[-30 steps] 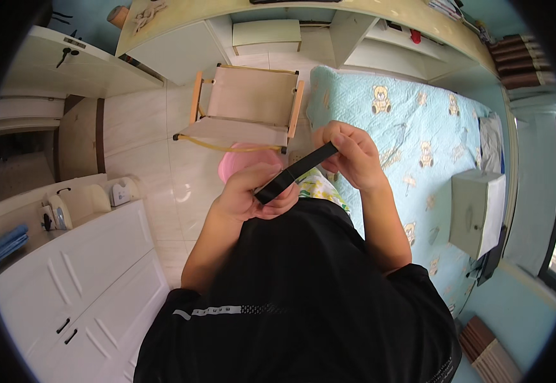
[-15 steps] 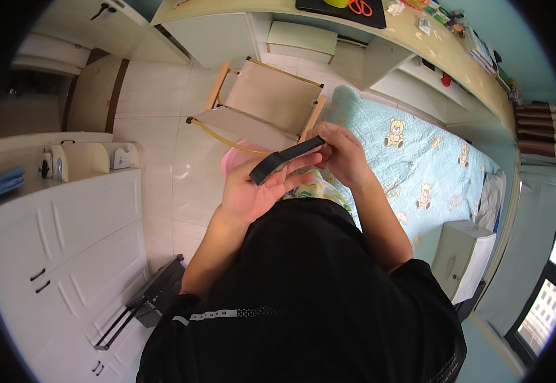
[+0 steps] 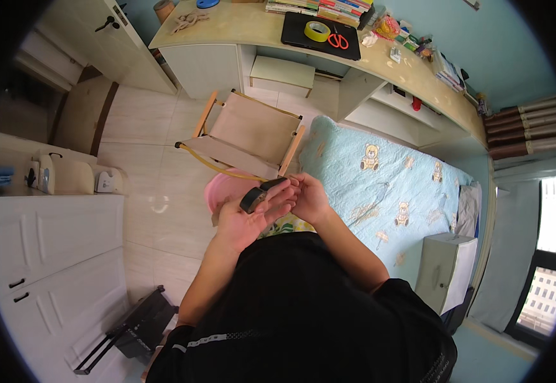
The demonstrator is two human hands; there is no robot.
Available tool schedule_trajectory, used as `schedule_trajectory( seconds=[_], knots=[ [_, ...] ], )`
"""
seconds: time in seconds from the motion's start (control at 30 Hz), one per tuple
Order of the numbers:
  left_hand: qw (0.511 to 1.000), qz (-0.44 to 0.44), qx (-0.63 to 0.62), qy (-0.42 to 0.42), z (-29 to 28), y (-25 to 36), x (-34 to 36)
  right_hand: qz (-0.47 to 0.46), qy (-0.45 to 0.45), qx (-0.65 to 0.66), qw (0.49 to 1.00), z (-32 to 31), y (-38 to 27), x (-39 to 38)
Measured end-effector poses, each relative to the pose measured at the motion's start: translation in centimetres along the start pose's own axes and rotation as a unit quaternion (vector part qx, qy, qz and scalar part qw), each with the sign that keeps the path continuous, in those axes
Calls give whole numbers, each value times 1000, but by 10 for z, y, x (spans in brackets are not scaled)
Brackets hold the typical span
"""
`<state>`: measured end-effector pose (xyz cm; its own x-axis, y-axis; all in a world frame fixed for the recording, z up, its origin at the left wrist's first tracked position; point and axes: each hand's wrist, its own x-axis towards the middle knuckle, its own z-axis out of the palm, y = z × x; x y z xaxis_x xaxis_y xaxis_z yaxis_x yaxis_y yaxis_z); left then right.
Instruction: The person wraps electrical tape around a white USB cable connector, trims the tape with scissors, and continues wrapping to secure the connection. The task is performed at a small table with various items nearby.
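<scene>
A roll of black tape [image 3: 250,200] sits in my left hand [image 3: 238,223], held at the thumb and the base of the fingers, with the palm turned up. From the roll a short dark strip [image 3: 273,184] runs to the right across my left fingers, which are stretched out. My right hand [image 3: 310,199] is pinched closed at the strip's far end, its fingertips close to my left fingertips. Fingers partly cover the strip's end.
A beige folding chair [image 3: 249,131] and a pink basin [image 3: 224,190] stand just beyond my hands. To the right is a bed with a blue bear-print quilt [image 3: 380,185]. On the far desk [image 3: 240,22] lie yellow tape [image 3: 317,31] and red-handled scissors [image 3: 338,41].
My hands have drawn closer together, and the strip between them looks shorter. The view has tilted up, showing more of the desk. Both hands keep hold of the tape.
</scene>
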<state>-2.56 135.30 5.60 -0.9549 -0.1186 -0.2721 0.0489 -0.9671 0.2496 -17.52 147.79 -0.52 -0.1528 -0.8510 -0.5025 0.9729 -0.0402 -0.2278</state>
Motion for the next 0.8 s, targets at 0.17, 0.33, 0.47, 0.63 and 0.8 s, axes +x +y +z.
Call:
schedule_trajectory(
  seconds=[0.17,0.33,0.47,0.63,0.8],
  knots=[
    [997,74,15,10,12,15,37,33,-13,11,999,-19,-51,40],
    [990,123,44,45,22,29,93,24,1,-40,999,-34,-132,75],
    [976,179,109,61,45,38,130,3,17,-72,997,-54,-204,101],
    [959,225,148,84,59,40,172,-121,165,-278,938,-81,-314,166],
    [958,216,146,120,62,42,217,-281,295,-520,750,-87,-455,252]
  ],
)
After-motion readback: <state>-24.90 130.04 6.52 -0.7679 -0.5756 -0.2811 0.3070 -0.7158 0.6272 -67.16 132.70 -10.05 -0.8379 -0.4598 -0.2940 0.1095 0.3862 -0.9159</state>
